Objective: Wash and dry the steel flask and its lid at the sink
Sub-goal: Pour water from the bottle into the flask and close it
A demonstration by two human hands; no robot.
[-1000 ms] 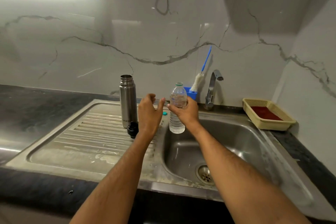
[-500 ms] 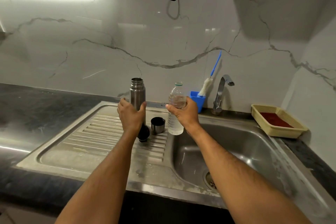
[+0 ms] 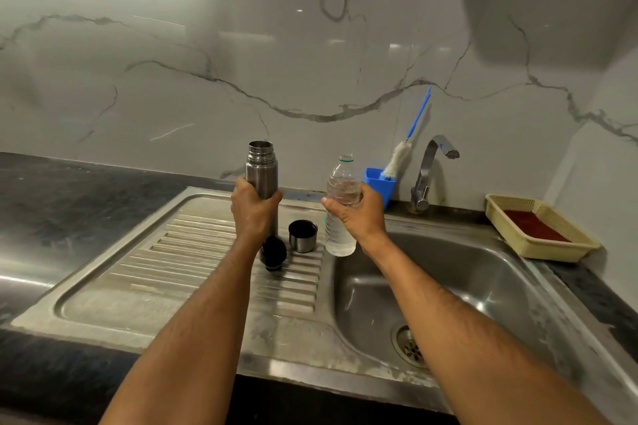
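The steel flask point(image 3: 261, 171) stands upright with its mouth uncovered at the back of the ribbed drainboard point(image 3: 193, 252). My left hand point(image 3: 253, 214) grips its body. In front of it lie the black stopper point(image 3: 273, 254) and the steel cup lid point(image 3: 302, 235), mouth up. My right hand point(image 3: 355, 216) holds a clear plastic water bottle point(image 3: 341, 193) upright at the left rim of the sink basin point(image 3: 448, 286); the bottle has no cap on.
A blue holder point(image 3: 379, 185) with a white bottle brush point(image 3: 397, 159) stands by the tap point(image 3: 431, 166) behind the basin. A cream basket point(image 3: 538, 231) with a red cloth sits at the right. A small teal cap point(image 3: 325, 219) lies behind the bottle. Dark countertop on both sides.
My left hand moved from beside the bottle's neck over to the flask and closed round it. The right hand kept hold of the bottle.
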